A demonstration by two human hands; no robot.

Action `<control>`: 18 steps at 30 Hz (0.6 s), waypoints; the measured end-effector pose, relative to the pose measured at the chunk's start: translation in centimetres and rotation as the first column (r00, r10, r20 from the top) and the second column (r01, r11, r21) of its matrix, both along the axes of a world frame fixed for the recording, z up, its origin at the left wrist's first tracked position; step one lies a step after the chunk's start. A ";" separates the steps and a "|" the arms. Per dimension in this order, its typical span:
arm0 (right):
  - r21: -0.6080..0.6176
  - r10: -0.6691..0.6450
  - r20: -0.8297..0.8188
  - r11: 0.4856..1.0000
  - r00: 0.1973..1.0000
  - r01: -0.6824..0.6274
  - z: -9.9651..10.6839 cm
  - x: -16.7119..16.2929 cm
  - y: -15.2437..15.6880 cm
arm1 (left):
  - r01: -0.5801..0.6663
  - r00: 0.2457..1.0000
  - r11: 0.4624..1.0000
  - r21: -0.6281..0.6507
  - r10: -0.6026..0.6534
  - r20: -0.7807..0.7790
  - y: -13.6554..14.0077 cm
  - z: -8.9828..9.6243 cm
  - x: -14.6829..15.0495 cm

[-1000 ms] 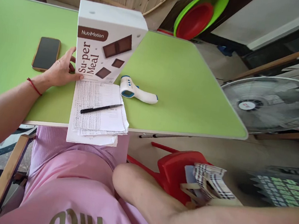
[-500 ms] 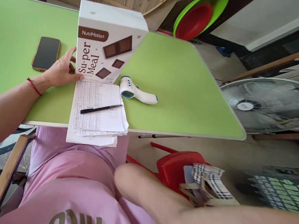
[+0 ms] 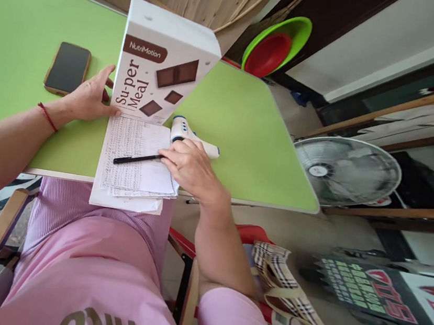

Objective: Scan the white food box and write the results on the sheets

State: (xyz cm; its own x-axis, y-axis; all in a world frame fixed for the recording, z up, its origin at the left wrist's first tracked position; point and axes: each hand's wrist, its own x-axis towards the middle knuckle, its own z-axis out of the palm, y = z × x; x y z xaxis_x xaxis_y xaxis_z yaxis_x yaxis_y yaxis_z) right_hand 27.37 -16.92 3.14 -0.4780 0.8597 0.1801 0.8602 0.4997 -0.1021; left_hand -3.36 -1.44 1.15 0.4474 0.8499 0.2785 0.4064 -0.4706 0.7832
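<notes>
Head view, NutriMotion box (image 3: 132, 81): a white "Su-per Meal" carton stands upright on the green worktop (image 3: 245, 129), printed front toward the person.
Left hand (image 3: 91, 97): at the box's lower left corner, thumb on the front face, fingers by the left side; thumb and fingers are spread apart, not wrapped round the carton.
Black pen (image 3: 134, 159): in front of the box, slanting across the handwritten sheets (image 3: 125, 135).
Right hand (image 3: 192, 169): in front of the box and to its right, fingertips touching the pen's right end; whether they pinch it cannot be told.
Sheet stack: directly in front of the box, its near end overhanging the worktop's edge.
Infrared thermometer (image 3: 208, 150): just right of the box's base, partly hidden by the right hand.
Smartphone (image 3: 68, 68): left of the box, dark screen up, in a brown-edged case.
Electric fan (image 3: 342, 172): well to the box's right, past the worktop.
Basins: behind the box and to its right, a red basin (image 3: 265, 55) against a larger green basin (image 3: 304, 33).
</notes>
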 end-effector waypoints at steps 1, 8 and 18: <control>-0.008 0.023 -0.014 1.000 1.000 -0.023 0.0 0.2 0.1 | 0.014 0.999 1.000 0.016 -0.013 -0.031 -0.1 0.1 0.0; 0.107 0.026 -0.708 0.992 0.706 0.070 -0.3 -0.7 3.0 | 0.000 0.974 0.991 0.134 0.030 -0.226 -0.3 0.0 0.5; -0.216 -0.253 -0.904 0.966 0.344 0.144 -4.7 -4.1 5.8 | -0.020 0.977 0.995 0.096 0.040 -0.207 0.3 -0.8 -0.1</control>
